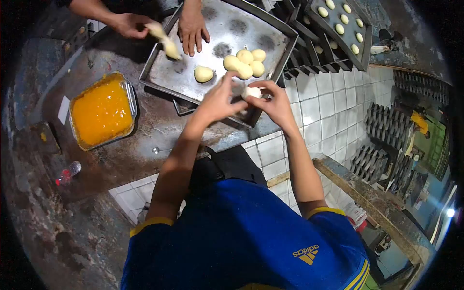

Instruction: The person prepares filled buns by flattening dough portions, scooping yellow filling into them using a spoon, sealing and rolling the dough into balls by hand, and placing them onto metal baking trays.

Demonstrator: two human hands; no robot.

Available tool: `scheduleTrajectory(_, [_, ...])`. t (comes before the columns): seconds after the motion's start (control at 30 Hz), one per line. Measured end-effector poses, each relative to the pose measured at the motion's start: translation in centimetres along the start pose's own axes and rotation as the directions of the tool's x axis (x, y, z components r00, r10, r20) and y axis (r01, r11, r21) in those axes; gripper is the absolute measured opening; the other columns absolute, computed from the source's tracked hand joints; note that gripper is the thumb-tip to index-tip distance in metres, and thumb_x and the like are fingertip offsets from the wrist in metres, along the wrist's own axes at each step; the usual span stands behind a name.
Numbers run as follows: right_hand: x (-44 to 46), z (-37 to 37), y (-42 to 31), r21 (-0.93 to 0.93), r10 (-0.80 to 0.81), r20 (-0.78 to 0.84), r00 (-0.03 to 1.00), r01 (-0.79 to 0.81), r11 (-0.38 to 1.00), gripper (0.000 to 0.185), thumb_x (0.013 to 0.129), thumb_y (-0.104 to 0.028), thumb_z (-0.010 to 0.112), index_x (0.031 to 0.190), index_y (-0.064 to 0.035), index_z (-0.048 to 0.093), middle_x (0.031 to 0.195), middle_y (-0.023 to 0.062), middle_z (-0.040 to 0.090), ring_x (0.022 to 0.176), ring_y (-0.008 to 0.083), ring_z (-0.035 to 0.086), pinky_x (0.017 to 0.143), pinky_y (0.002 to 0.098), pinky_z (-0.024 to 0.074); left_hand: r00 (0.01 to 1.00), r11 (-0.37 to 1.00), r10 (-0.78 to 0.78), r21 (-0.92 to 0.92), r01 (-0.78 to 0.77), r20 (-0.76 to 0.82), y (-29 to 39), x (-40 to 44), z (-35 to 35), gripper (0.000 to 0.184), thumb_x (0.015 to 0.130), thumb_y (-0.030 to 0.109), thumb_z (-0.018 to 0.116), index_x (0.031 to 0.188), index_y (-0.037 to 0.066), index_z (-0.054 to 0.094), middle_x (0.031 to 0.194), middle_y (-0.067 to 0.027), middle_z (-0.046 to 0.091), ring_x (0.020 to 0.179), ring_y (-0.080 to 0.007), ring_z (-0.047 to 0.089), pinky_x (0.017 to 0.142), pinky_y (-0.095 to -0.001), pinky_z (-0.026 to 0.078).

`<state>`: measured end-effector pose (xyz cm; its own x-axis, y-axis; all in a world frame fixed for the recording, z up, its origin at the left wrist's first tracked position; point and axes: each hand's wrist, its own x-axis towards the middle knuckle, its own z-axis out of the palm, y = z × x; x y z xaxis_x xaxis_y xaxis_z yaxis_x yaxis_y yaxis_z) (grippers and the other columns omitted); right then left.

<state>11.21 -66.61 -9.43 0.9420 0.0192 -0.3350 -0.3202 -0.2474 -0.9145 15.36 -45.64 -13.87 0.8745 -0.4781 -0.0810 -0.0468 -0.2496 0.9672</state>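
A: Head cam. What's the wearer's R hand (272, 100) got?

B: Pale dough piece (250, 92), narrow pinch btwn thumb & fingertips, at the end of the metal tray (166, 79) nearest the wearer. Prob. a light hold, as dough dents easily.

A: & the L hand (218, 100)?

B: Wide, thumb & fingers spread, just beside the piece. Nothing clear in it; prob. kept close so both can work it.

A: Rest of the tray?

B: Clustered dough balls (245, 71) just beyond, single dough ball (203, 74) to the left, prob. for easy reach. Co-worker's flat hand (192, 31) rests on it, maybe for steadiness; their other hand (130, 25) holds a blurred dough strip (165, 42).

A: Orange paste (102, 111)?

B: In a rect. pan (131, 99) left of the tray, prob. w/in both ppl's reach.
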Motion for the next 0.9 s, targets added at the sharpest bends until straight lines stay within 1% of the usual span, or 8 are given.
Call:
scheduleTrajectory(0.07, [1.9,1.0,4.3,-0.239,-0.112,-0.086,0.990,0.089,0.967,0.038,0.082,-0.009,0.086,0.118,-0.0054,0.075,0.108,0.0091,0.073,0.098,0.0230,0.072,0.083,0.0341,0.0595,0.977,0.840,0.208,0.520,-0.152,-0.050,-7.4,-0.1,1.0,0.046,0.082,0.011,0.076,0.125,0.005,0.059,0.109,-0.0162,0.067,0.086,-0.0401,0.067,0.078,-0.0512,0.057])
scheduleTrajectory(0.17, [3.9,3.5,8.7,-0.512,-0.136,-0.013,0.991,0.110,0.852,0.041,0.076,-0.011,0.087,0.115,-0.0086,0.074,0.118,0.0162,0.069,0.107,0.0416,0.066,0.096,0.0484,0.0538,0.983,0.712,0.178,0.695,-0.105,-0.034,-8.9,-0.3,2.2,0.022,0.084,0.003,0.069,0.106,0.003,0.068,0.106,-0.0175,0.069,0.092,-0.0403,0.069,0.079,-0.0529,0.058])
scheduleTrajectory(0.33, [3.6,3.9,8.1,-0.658,-0.210,0.109,0.972,0.229,0.717,0.053,0.080,-0.016,0.089,0.130,-0.0138,0.071,0.119,0.0122,0.064,0.113,0.0331,0.066,0.096,0.0443,0.0549,0.999,0.745,-0.039,0.666,0.031,-0.002,-9.1,-0.5,2.0,0.008,0.085,-0.001,0.065,0.089,0.002,0.070,0.093,-0.0183,0.070,0.092,-0.0410,0.070,0.080,-0.0516,0.060])
scheduleTrajectory(0.47, [4.7,2.0,6.9,-0.144,0.078,-0.041,0.996,-0.083,0.986,0.035,0.095,-0.016,0.078,0.123,0.0026,0.069,0.101,0.0180,0.073,0.086,0.0253,0.073,0.079,0.0357,0.0601,0.998,0.819,0.014,0.573,0.022,-0.058,-5.7,-2.6,-1.4,0.004,0.089,0.004,0.067,0.090,0.001,0.069,0.090,-0.0206,0.069,0.088,-0.0431,0.070,0.077,-0.0520,0.056])
scheduleTrajectory(0.57, [6.5,2.8,10.2,0.363,0.202,0.098,0.975,-0.224,0.905,0.028,0.101,-0.012,0.071,0.118,0.0106,0.067,0.095,0.0170,0.076,0.080,0.0206,0.073,0.073,0.0308,0.0608,0.953,0.900,0.293,0.357,-0.249,-0.073,0.6,-7.9,-6.6,0.009,0.092,0.006,0.070,0.096,-0.002,0.070,0.089,-0.0203,0.068,0.087,-0.0359,0.071,0.075,-0.0443,0.056])
scheduleTrajectory(0.7, [7.9,3.7,13.2,0.368,0.270,0.162,0.949,-0.312,0.876,0.025,0.105,-0.009,0.065,0.116,0.0124,0.067,0.098,0.0152,0.075,0.083,0.0188,0.073,0.076,0.0299,0.0619,0.792,0.780,-0.598,0.138,0.611,-0.124,0.4,-19.0,-13.4,0.022,0.090,0.006,0.071,0.112,0.001,0.074,0.098,-0.0143,0.074,0.088,-0.0239,0.072,0.080,-0.0369,0.057])
scheduleTrajectory(0.8, [8.5,3.1,13.5,0.297,0.385,0.203,0.900,-0.431,0.852,0.031,0.104,-0.022,0.069,0.108,0.0083,0.073,0.091,0.0103,0.076,0.079,0.0145,0.072,0.067,0.0267,0.0561,0.646,0.646,-0.584,0.201,0.736,-0.492,-6.3,-27.0,-11.7,0.031,0.092,0.010,0.071,0.122,0.001,0.070,0.108,-0.0142,0.075,0.093,-0.0236,0.073,0.081,-0.0353,0.058])
scheduleTrajectory(0.9, [8.8,3.1,7.2,-0.054,0.435,0.248,0.865,-0.436,0.898,0.032,0.101,-0.027,0.073,0.106,0.0044,0.075,0.083,0.0128,0.077,0.074,0.0170,0.072,0.064,0.0303,0.0540,0.772,0.786,-0.497,0.170,0.594,-0.397,-3.8,-23.6,-8.5,0.040,0.091,0.009,0.073,0.131,0.002,0.065,0.121,-0.0165,0.071,0.092,-0.0225,0.071,0.081,-0.0354,0.058])
